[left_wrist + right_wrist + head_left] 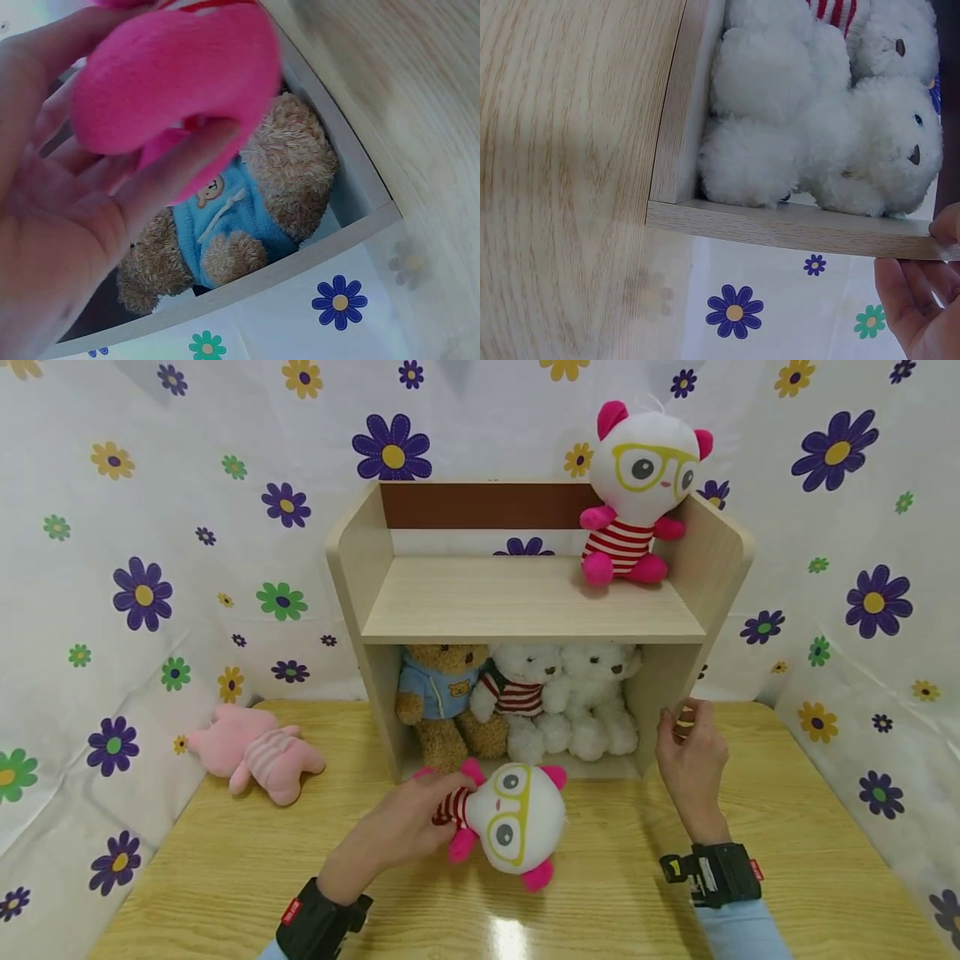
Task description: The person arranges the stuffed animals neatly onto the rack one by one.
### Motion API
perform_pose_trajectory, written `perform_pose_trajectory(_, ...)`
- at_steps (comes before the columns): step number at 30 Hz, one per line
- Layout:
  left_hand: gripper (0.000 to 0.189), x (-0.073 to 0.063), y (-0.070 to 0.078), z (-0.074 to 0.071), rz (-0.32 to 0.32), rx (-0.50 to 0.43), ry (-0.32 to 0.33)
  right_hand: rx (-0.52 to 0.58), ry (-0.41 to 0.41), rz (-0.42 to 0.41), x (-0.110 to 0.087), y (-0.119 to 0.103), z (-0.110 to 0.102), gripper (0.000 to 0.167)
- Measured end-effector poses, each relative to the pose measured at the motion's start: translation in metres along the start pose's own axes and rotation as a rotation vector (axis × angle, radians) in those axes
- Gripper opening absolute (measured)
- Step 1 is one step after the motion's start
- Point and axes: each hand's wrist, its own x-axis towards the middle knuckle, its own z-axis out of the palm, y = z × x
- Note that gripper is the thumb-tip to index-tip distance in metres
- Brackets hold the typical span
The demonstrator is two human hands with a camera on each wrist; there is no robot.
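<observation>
My left hand point(405, 822) grips a panda plush toy point(525, 818) round its striped body, and the toy lies sideways in front of the shelf, its white head and yellow glasses pointing right. In the left wrist view the toy's pink legs point(180, 82) hide part of the palm and fingers. At the shelf's right side panel point(663, 710), my right hand point(693, 768) pinches the front edge, thumb on one face and fingers on the other. A brown teddy bear point(442, 702), a white bear in a striped sweater point(525, 697) and a plain white bear point(600, 706) sit in the lower compartment.
A second panda plush point(633, 497) sits at the right end of the upper shelf board point(480, 597). On the wooden table point(247, 877), a pink pig plush point(258, 752) lies at the left. A flowered cloth point(225, 468) hangs behind and at both sides.
</observation>
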Motion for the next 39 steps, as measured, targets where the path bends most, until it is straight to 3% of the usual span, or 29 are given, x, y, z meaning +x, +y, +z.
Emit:
perform_pose_trajectory(11,0.026,0.007,0.017,-0.013,0.187,0.003,0.341,-0.001,0.005,0.011,-0.001,-0.001,0.000,0.025)
perform_pose_trajectory(24,0.014,0.037,0.039,-0.047,0.376,-0.031,0.745,0.006,0.006,0.001,-0.001,0.000,0.001,0.027)
perform_pose_trajectory(33,0.016,0.053,0.046,-0.068,0.343,-0.093,0.863,0.006,0.008,-0.001,-0.002,0.002,0.002,0.026)
perform_pose_trajectory(39,0.016,0.074,0.050,-0.081,0.296,-0.142,0.971,0.006,0.012,0.001,-0.002,0.003,0.001,0.027)
